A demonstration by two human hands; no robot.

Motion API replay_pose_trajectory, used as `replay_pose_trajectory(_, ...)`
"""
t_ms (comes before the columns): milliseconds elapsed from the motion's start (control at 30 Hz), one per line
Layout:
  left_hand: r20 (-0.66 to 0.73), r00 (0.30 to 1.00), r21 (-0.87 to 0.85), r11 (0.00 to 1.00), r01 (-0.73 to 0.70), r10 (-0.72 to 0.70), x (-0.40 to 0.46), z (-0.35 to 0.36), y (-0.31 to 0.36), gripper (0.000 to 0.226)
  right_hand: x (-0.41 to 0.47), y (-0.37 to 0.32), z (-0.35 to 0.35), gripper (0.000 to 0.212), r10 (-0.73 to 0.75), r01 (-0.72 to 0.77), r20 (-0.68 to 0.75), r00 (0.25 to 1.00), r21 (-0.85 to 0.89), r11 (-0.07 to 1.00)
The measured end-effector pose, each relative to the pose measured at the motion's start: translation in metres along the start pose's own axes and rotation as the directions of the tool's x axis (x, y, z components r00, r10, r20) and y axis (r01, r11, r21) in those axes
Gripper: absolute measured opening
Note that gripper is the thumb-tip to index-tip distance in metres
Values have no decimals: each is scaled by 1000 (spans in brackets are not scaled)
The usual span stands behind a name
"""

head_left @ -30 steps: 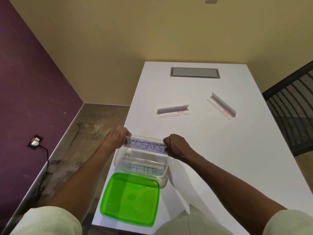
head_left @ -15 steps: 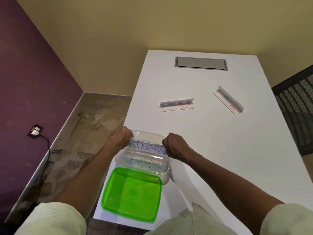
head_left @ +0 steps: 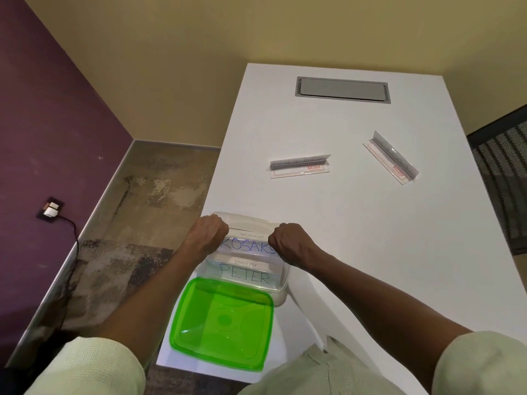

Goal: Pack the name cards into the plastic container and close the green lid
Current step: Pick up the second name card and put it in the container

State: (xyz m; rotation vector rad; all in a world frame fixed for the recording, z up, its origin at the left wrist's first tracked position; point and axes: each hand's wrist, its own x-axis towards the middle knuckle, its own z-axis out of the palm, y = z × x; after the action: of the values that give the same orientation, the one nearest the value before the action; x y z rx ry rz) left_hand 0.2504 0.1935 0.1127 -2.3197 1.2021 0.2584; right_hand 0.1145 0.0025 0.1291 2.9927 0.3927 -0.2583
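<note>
A clear plastic container (head_left: 281, 290) sits at the near left of the white table (head_left: 370, 238). Inside it a name card reading PETER (head_left: 245, 276) leans at the near side. My left hand (head_left: 206, 235) and my right hand (head_left: 288, 245) each pinch one end of a second name card reading KOSAKS (head_left: 248, 245), held low within the container's far half. The green lid (head_left: 222, 323) lies open side up just in front of the container. Two more name cards lie on the table: one in the middle (head_left: 299, 165), one to the right (head_left: 390, 158).
A grey cable hatch (head_left: 342, 90) is set into the far end of the table. A black mesh chair (head_left: 504, 172) stands at the right edge. The table's left edge drops to the floor, beside a purple wall with a plugged socket (head_left: 51, 209).
Both hands have lowered the KOSAKS card from the container's rim down into it, behind the PETER card. The head camera has tilted slightly.
</note>
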Motion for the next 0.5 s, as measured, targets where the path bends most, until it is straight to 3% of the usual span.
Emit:
replay_pose_trajectory(100, 8, 1000, -4, 1000, -10, 10, 5, 3, 3, 29, 7, -1, 4, 27, -11, 9, -24, 1000, -80, 997)
replay_pose_trajectory(433, 31, 999, -107, 994, 21, -18, 15, 13, 11, 28, 20, -7, 10, 20, -12, 38, 100, 995, -263, 964)
replay_pose_trajectory(500, 24, 999, -131, 991, 34, -31, 17, 14, 11, 28, 24, -8, 14, 24, -46, 83, 185, 982, -196, 977)
